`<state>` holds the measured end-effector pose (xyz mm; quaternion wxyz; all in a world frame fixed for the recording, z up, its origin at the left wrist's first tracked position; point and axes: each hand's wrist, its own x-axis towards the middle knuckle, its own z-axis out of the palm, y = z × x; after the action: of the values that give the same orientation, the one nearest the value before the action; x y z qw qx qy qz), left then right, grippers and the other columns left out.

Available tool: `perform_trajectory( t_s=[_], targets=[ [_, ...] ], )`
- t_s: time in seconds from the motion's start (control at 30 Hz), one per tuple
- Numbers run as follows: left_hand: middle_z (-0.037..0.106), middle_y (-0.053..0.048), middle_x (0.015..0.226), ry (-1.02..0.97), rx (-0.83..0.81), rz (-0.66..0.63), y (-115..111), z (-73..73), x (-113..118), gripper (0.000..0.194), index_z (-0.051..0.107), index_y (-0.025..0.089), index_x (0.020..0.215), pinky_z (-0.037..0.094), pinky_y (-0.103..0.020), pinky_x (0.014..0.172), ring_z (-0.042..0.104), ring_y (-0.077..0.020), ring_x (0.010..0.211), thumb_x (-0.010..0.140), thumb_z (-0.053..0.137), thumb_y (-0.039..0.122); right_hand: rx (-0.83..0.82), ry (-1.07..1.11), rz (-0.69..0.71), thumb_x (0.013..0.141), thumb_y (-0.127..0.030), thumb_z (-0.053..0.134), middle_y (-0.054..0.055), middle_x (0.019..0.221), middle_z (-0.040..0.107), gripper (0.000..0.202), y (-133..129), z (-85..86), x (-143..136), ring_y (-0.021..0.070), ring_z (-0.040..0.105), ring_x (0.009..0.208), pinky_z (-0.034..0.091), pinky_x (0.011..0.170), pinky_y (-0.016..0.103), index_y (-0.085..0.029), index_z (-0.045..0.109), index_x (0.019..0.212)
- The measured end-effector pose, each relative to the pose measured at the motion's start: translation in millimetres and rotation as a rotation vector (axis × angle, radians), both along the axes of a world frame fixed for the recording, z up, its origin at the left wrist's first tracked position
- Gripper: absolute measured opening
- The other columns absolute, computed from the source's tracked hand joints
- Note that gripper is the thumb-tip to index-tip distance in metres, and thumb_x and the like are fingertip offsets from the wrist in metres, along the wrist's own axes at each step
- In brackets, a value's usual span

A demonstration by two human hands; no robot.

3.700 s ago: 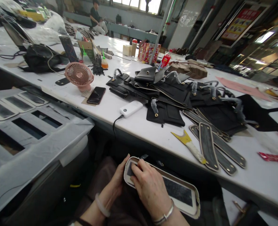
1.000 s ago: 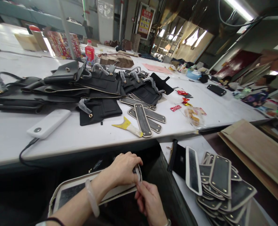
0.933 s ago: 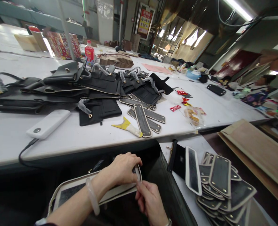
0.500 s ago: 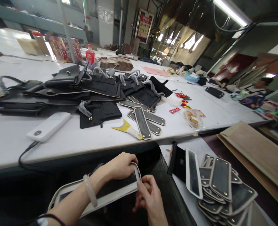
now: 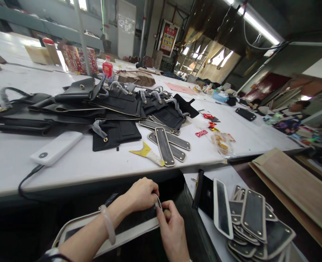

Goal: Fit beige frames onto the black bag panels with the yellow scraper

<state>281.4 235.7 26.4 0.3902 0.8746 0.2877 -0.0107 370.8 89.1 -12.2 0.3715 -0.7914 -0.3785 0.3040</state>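
Observation:
A black bag piece with a pale border lies slantwise over my lap, its far end rounded. My left hand, a pale bangle on its wrist, is closed over the top edge near the right corner. At that same corner my right hand pinches the border between thumb and fingers. My left forearm hides much of the piece's middle. Close by on the right is a pile of black oblong panels with pale edges and metal studs. A similar panel leans beside it.
Black handbags are heaped on the white table. Near its front edge are a white power bank with a cable, a yellow-ended tool and several panels. Brown board lies at the right. A person is farther back.
My right hand has moved up along the border to the corner, closer to my left hand. The left hand keeps its hold. The view has shifted slightly.

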Motion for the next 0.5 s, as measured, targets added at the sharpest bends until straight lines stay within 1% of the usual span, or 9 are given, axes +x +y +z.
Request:
perform_trajectory(
  t_s=[0.13,0.23,0.3,0.33,0.4,0.47,0.5],
  targets=[
    [0.076,-0.006,0.083,0.041,0.063,0.050,-7,1.9,1,0.028,0.074,0.024,0.079,0.052,-0.035,0.074,0.069,-0.0267,0.084,0.068,0.050,0.015,0.049,-0.070,-0.001,0.090,-0.057,0.043,-0.005,0.050,0.045,0.038,-1,-10.8,-1,0.0143,0.043,0.047,0.022,0.051,0.027,-0.022,0.053,0.080],
    [0.075,-0.009,0.085,0.032,0.116,0.084,-15,3.7,-2,0.028,0.073,0.022,0.083,0.053,-0.041,0.074,0.069,-0.0299,0.085,0.071,0.048,0.016,0.081,-0.118,-0.014,0.090,-0.061,0.040,-0.003,0.048,0.048,0.041,0,-22.1,-1,0.0162,0.046,0.046,0.022,0.050,0.028,-0.023,0.051,0.077],
    [0.074,-0.007,0.095,-0.011,0.144,0.077,-21,6.3,-5,0.033,0.071,0.023,0.092,0.052,-0.044,0.084,0.068,-0.0291,0.093,0.070,0.048,0.014,0.101,-0.147,-0.014,0.089,-0.064,0.038,-0.003,0.046,0.048,0.043,2,-29.4,0,0.0167,0.046,0.045,0.023,0.050,0.028,-0.024,0.050,0.076],
    [0.073,-0.006,0.104,-0.041,0.157,0.068,-23,8.6,-8,0.039,0.069,0.023,0.098,0.048,-0.045,0.092,0.066,-0.0276,0.101,0.068,0.048,0.012,0.111,-0.162,-0.015,0.088,-0.065,0.038,-0.004,0.045,0.048,0.044,3,-32.3,1,0.0165,0.046,0.044,0.024,0.050,0.028,-0.024,0.050,0.075],
    [0.066,-0.003,0.120,-0.100,0.179,0.060,-26,15.8,-18,0.054,0.065,0.026,0.107,0.036,-0.047,0.107,0.057,-0.0236,0.117,0.061,0.047,0.005,0.121,-0.184,-0.013,0.085,-0.068,0.040,-0.004,0.044,0.045,0.047,4,-35.4,6,0.0155,0.043,0.043,0.024,0.048,0.027,-0.024,0.051,0.071],
    [0.061,-0.001,0.129,-0.132,0.195,0.083,-24,25.7,-36,0.063,0.062,0.027,0.112,0.026,-0.048,0.114,0.050,-0.0208,0.125,0.058,0.044,0.000,0.116,-0.179,-0.004,0.084,-0.068,0.042,-0.005,0.044,0.043,0.048,4,-33.1,13,0.0146,0.042,0.042,0.024,0.047,0.027,-0.024,0.052,0.067],
    [0.059,-0.001,0.131,-0.143,0.202,0.113,-23,30.7,-49,0.062,0.062,0.027,0.112,0.025,-0.048,0.115,0.049,-0.0204,0.127,0.059,0.044,-0.001,0.110,-0.167,0.000,0.084,-0.067,0.043,-0.004,0.045,0.044,0.048,3,-29.9,18,0.0144,0.043,0.044,0.026,0.048,0.026,-0.023,0.053,0.067]
  ],
)
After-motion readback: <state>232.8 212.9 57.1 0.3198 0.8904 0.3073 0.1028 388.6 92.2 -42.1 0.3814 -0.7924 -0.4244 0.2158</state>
